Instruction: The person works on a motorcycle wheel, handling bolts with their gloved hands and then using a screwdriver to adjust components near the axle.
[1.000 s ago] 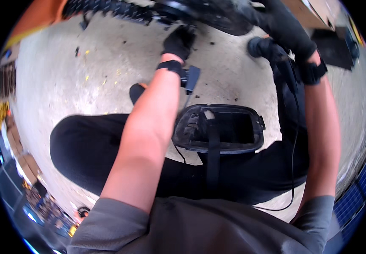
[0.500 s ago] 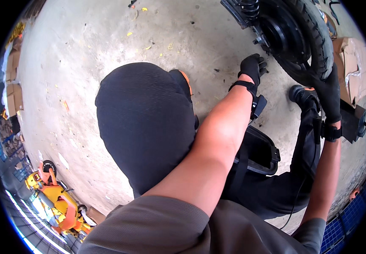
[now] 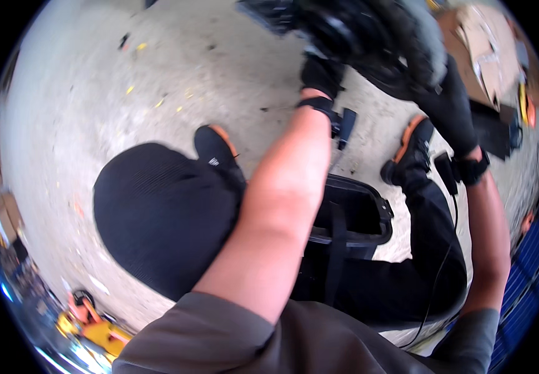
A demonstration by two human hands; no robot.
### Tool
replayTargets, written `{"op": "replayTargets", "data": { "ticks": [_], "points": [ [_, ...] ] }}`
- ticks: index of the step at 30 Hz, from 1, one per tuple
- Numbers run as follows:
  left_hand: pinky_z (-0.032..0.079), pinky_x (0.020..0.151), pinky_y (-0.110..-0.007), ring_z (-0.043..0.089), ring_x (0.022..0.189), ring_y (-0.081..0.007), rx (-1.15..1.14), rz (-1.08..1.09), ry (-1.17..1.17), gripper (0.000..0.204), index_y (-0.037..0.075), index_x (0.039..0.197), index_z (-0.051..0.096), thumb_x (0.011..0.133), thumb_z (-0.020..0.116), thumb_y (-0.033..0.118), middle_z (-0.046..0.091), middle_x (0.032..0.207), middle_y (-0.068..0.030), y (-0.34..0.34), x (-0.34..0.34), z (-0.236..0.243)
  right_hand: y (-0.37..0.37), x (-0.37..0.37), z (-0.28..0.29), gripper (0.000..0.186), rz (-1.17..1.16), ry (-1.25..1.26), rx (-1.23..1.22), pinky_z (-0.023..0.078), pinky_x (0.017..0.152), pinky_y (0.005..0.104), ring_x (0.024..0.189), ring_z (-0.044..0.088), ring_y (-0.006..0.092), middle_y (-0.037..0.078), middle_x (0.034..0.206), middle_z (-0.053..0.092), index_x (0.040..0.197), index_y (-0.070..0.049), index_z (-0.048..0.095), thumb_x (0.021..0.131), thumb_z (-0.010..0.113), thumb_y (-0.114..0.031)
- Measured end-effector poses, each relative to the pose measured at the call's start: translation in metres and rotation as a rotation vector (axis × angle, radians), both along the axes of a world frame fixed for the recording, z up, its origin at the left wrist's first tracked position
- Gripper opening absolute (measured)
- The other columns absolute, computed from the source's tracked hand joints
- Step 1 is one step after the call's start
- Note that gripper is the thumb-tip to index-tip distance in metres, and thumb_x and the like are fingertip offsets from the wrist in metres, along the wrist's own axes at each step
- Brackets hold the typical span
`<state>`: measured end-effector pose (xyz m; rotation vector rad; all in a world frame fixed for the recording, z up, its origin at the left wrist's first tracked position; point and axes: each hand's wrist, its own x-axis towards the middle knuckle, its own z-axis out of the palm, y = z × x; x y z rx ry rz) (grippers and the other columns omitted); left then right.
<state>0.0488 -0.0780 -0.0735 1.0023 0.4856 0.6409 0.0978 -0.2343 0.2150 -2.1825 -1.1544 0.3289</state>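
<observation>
A black wheel (image 3: pixel 422 47) with a chunky tyre and dark hub stands at the top, smeared by motion. Its hub joins a dark part on the left that showed a coil spring earlier. My right hand (image 3: pixel 453 103), in a black glove, grips the tyre's lower right edge, its fingers partly hidden by the rubber. Just under the axle end, my left hand (image 3: pixel 321 75), also gloved, reaches up against the hub area. Its fingers are blurred and covered, so their grip does not show.
Between my legs sits an open black bin (image 3: pixel 360 215). Torn cardboard (image 3: pixel 485 53) lies at the right, beyond the wheel. A yellow and orange machine (image 3: pixel 98 330) stands at the lower left. Small yellow scraps (image 3: pixel 130 90) dot the concrete floor (image 3: pixel 82 106).
The view has shifted, so the wheel appears further left and higher. My left hand has gone from beside the axle, fingers curled, up to the hub. My right hand stays at the tyre.
</observation>
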Motion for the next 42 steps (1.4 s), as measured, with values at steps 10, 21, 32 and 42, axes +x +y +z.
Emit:
{"op": "replayTargets", "data": {
  "ticks": [10, 21, 32, 42],
  "points": [
    [0.033, 0.094, -0.05, 0.043, 0.112, -0.0302, -1.117, -0.268, -0.151, 0.05, 0.017, 0.124, 0.042, 0.086, 0.033, 0.049, 0.044, 0.126, -0.0053, 0.038, -0.001, 0.015, -0.008, 0.022, 0.003, 0.056, 0.054, 0.0, 0.157, 0.047, 0.074, 0.0338, 0.087, 0.057, 0.0265, 0.015, 0.093, 0.054, 0.108, -0.002, 0.044, 0.063, 0.074, -0.016],
    [0.033, 0.093, -0.05, 0.043, 0.112, -0.0298, -0.947, -0.107, 0.19, 0.048, 0.017, 0.123, 0.042, 0.086, 0.034, 0.047, 0.045, 0.125, -0.0051, 0.027, -0.013, 0.033, -0.011, 0.046, 0.003, 0.069, 0.091, 0.027, 0.143, 0.042, 0.072, 0.0401, 0.083, 0.048, 0.0358, 0.018, 0.094, 0.047, 0.107, 0.002, 0.041, 0.055, 0.076, -0.025],
    [0.034, 0.092, -0.05, 0.043, 0.111, -0.0295, -0.961, 0.031, 0.272, 0.047, 0.017, 0.122, 0.043, 0.086, 0.034, 0.046, 0.045, 0.124, -0.0049, 0.017, -0.015, 0.049, 0.007, 0.262, 0.012, 0.03, -0.234, 0.388, 0.03, 0.046, 0.067, 0.027, 0.073, 0.058, 0.0139, 0.008, 0.085, 0.062, 0.102, -0.002, 0.056, 0.086, 0.051, -0.027],
    [0.035, 0.091, -0.05, 0.043, 0.111, -0.0292, -1.008, 0.083, 0.288, 0.045, 0.017, 0.121, 0.044, 0.086, 0.035, 0.045, 0.046, 0.123, -0.0047, 0.007, -0.007, 0.053, 0.076, 0.416, -0.101, 0.034, 0.12, 0.058, -0.238, 0.039, 0.087, 0.0308, 0.099, 0.053, 0.0239, 0.009, 0.109, 0.056, 0.113, -0.008, 0.052, 0.086, 0.047, -0.027]
  ]
}}
